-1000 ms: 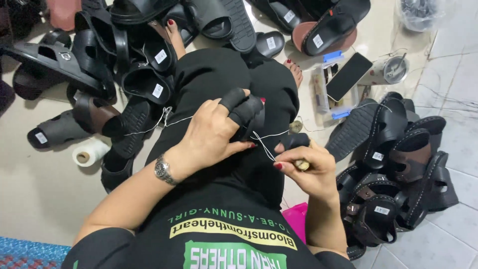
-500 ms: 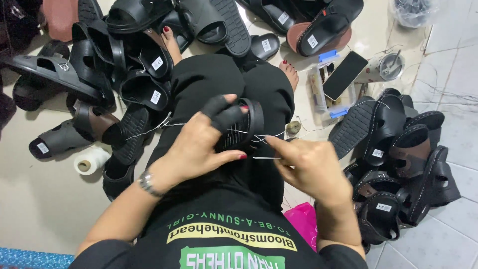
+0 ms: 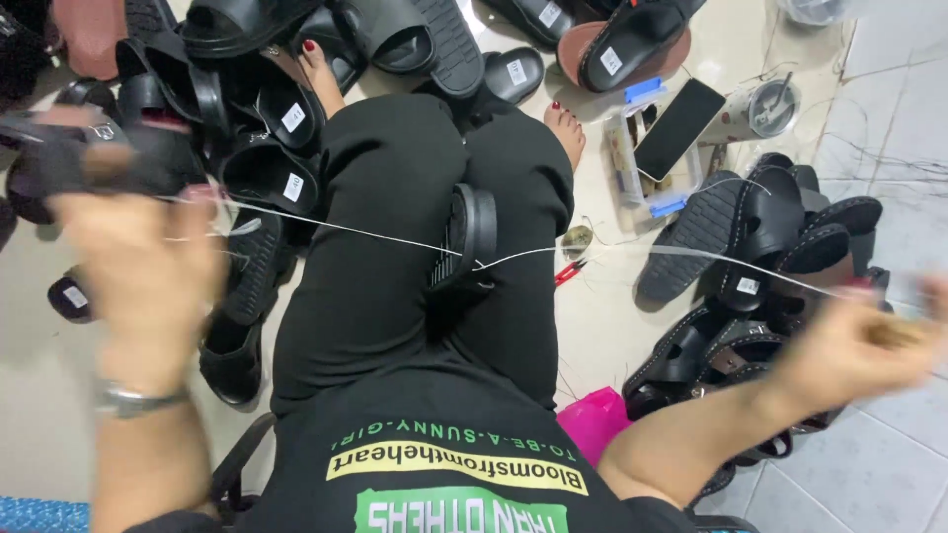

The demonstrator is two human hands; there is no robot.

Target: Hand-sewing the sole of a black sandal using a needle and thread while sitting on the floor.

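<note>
White thread [image 3: 375,235]: pulled taut in two strands out of the sandal, one running left to the left hand, one running right to the right hand.
Sandal [image 3: 464,242]: black, wedged upright between the knees on the black trousers, sole edge facing near.
Left hand [image 3: 138,266]: raised at the left, blurred; fingers closed around the thread end.
Right hand [image 3: 869,341]: stretched out at the right, blurred; closed on the other thread end, and whether it also has a tool I cannot tell.
Wristwatch [image 3: 133,400]: metal, on the left wrist.
Left pile [image 3: 257,118]: black sandals heaped on the floor, far left.
Right pile [image 3: 770,257]: more black sandals, beside the right hand.
Phone [image 3: 679,128]: dark, lying on a clear box, far right.
Red snips [image 3: 568,271]: on the floor just right of the knee.
Pink bag [image 3: 592,419]: near, by the right elbow.
</note>
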